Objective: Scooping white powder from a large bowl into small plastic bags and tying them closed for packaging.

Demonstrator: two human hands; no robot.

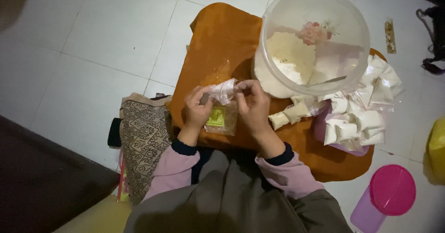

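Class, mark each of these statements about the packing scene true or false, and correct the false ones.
1. Both hands, left hand and right hand, hold a small clear bag. True.
2. The big plastic tub is empty. False: it holds pale powder.
3. Filled packets lie to the person's right. True.
4. The work surface is blue. False: it is orange.
5. The round lid on the floor is pink. True.

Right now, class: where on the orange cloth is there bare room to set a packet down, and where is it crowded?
Free: the orange cloth left of the clear tub, above both hands, and its near right part below the pile of small filled bags. Crowded: right of the right hand, where bags reach the tub. The left hand helps hold a bag.
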